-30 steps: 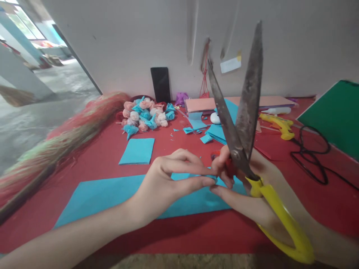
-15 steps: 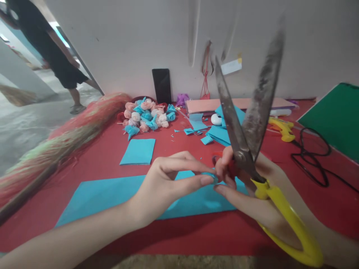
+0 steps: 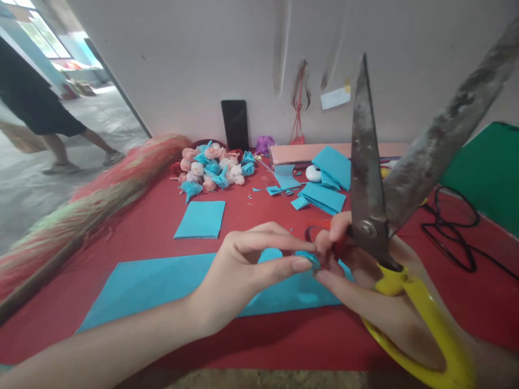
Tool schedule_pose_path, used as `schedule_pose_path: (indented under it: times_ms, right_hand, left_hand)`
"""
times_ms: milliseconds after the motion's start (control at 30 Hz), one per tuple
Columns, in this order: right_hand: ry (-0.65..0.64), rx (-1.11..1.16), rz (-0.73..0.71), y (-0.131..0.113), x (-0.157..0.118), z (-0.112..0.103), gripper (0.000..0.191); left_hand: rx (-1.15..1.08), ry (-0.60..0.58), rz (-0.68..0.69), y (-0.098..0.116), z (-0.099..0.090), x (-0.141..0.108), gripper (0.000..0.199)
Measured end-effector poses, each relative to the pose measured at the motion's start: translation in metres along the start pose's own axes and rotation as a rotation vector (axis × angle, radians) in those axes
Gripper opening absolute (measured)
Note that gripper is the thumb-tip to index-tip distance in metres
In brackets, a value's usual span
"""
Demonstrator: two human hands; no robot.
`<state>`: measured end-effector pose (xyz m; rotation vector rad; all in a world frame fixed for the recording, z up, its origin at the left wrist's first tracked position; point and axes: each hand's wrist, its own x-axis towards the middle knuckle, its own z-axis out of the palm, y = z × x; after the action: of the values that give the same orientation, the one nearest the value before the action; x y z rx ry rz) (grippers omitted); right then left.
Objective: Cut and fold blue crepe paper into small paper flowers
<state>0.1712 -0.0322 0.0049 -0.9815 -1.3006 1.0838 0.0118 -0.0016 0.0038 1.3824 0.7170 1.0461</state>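
A small curled piece of blue paper (image 3: 308, 259) is pinched between the thumb and fingers of my left hand (image 3: 231, 273). My right hand (image 3: 360, 294) meets it from the other side, fingertips touching or very close to the paper. Hooked over that same hand are large scissors (image 3: 368, 229) with yellow handles, their worn grey blades spread apart and pointing up. Beneath both hands lies a long blue paper sheet (image 3: 158, 283). Behind my left hand rests a blue paper square (image 3: 200, 219). A dark-and-red object at my right fingers is mostly hidden.
A heap of pink, white and blue paper flowers (image 3: 213, 168) sits at the back, before a black phone (image 3: 235, 124). Folded blue papers (image 3: 324, 198) and scraps lie right of it. A black cable (image 3: 466, 259) curls rightward; a fringed red bundle (image 3: 101, 189) borders the left.
The scissors have swung to the right, and their blades stand wider apart. Both hands have shifted slightly right with the blue paper. The person at the left has walked further left.
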Motion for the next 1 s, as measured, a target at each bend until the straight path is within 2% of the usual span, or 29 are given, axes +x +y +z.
schedule_pose_path:
  times_ms: [133, 300, 400, 467, 567, 633, 700, 867, 1000]
  right_hand:
    - [-0.019, 0.045, -0.028, 0.004, 0.002, -0.001, 0.03]
    - [-0.036, -0.023, -0.051, 0.003, 0.001, -0.001, 0.03]
    - [-0.12, -0.17, -0.04, -0.004, 0.002, -0.007, 0.023]
    - [-0.221, -0.38, -0.072, -0.008, 0.008, -0.015, 0.014]
    - [-0.276, -0.699, -0.299, -0.011, 0.022, -0.029, 0.015]
    - [-0.256, -0.825, -0.489, -0.012, 0.032, -0.036, 0.018]
    - [-0.233, -0.891, -0.621, -0.012, 0.039, -0.041, 0.02]
    - [-0.199, -1.067, -0.832, -0.014, 0.042, -0.049, 0.02]
    - [-0.168, -1.208, -0.978, -0.015, 0.042, -0.052, 0.031]
  left_hand:
    - [-0.038, -0.048, 0.023, -0.002, 0.002, 0.0, 0.035]
    - [0.091, -0.05, 0.097, -0.002, 0.001, -0.001, 0.017]
    - [0.147, -0.016, 0.149, 0.004, -0.002, -0.001, 0.016]
    - [0.194, 0.034, 0.237, 0.009, -0.007, -0.001, 0.02]
    - [0.253, 0.09, 0.352, 0.015, -0.015, 0.001, 0.025]
    - [0.254, 0.103, 0.39, 0.017, -0.021, 0.002, 0.027]
    - [0.234, 0.103, 0.393, 0.017, -0.024, 0.004, 0.026]
    - [0.052, 0.084, 0.321, 0.017, -0.023, 0.003, 0.025]
    - [0.018, 0.07, 0.281, 0.02, -0.019, 0.002, 0.026]
